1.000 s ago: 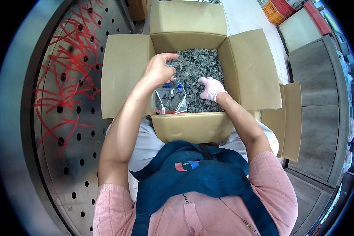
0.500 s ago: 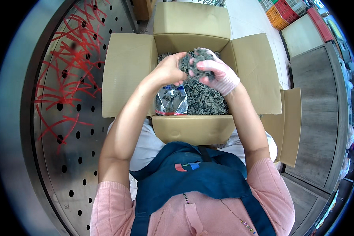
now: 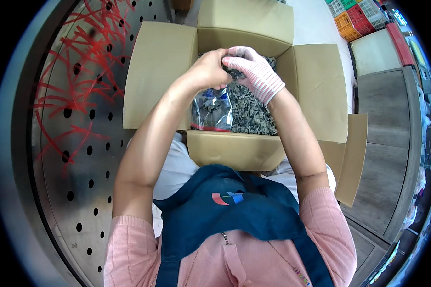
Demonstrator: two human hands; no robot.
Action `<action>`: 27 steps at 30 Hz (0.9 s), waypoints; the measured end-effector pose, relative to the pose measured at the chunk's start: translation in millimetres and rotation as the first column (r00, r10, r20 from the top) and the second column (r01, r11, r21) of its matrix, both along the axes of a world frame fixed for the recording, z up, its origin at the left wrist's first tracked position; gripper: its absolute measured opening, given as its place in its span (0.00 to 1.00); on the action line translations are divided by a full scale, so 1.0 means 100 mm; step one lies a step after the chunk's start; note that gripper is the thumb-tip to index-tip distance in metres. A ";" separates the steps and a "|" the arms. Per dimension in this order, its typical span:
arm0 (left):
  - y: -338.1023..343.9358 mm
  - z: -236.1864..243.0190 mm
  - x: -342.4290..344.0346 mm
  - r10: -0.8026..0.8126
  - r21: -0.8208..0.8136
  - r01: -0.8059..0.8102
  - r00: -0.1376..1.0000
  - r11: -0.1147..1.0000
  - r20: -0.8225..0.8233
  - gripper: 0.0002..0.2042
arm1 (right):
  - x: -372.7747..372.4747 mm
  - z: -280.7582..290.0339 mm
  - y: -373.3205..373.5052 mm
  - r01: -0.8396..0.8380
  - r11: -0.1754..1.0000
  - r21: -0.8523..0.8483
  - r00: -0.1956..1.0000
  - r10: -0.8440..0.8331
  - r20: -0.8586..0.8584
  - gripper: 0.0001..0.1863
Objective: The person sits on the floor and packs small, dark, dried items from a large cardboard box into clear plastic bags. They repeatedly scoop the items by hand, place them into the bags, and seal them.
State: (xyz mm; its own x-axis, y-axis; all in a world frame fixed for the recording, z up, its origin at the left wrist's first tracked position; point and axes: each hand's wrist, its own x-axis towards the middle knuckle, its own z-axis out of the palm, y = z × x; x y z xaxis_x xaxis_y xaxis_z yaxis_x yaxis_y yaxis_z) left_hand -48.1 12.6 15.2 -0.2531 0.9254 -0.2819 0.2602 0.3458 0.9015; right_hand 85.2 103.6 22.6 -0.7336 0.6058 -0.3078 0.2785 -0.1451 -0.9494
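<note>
An open cardboard box stands between my knees, holding a bed of dark, curly dried black fungus. My bare left hand is closed on the upper part of a clear plastic bag with a red strip along its lower edge. Some dark pieces show inside the bag, which lies over the fungus at the box's left. At the bag's mouth, my right hand, in a pink-and-white striped glove, has its fingers curled against my left hand. Dark pieces show under its fingers; its palm is hidden.
The box flaps are folded outward. On the left is a perforated metal panel with red strips on it. A grey wooden cabinet and another cardboard carton are at the right. Coloured plastic crates stand far right.
My right hand has carried its handful of dried black fungus left to the bag's mouth and turned its back upward. The left hand keeps hold of the bag. The whole view has shifted slightly.
</note>
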 end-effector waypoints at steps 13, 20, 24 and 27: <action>-0.07 -0.17 -0.16 0.115 0.008 -0.117 0.950 0.993 -0.291 0.31 | 0.27 -1.19 1.00 -0.342 0.790 0.509 0.848 0.025 0.530 0.21; -0.03 -0.15 -0.11 0.093 0.001 -0.101 0.913 0.995 -0.397 0.31 | -0.16 -1.64 0.62 -0.701 0.473 0.534 0.642 0.092 0.761 0.37; -0.07 -0.17 -0.16 0.099 0.011 -0.104 0.906 0.995 -0.411 0.32 | -0.07 -1.34 0.57 -0.791 0.488 0.369 0.493 0.151 0.857 0.35; -0.08 -0.18 -0.13 0.095 0.018 -0.096 0.913 0.995 -0.396 0.32 | 0.42 -1.48 0.56 -0.768 0.390 0.509 0.595 0.140 0.791 0.26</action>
State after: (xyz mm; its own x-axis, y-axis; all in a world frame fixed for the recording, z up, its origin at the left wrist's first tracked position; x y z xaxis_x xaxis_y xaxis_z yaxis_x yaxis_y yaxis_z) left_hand -61.6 5.0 -2.6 -0.4314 0.8910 -0.1415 0.5615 0.3880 0.7308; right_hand 127.6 159.2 -125.7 -0.8289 0.4136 -0.3767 0.5023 0.8466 -0.1759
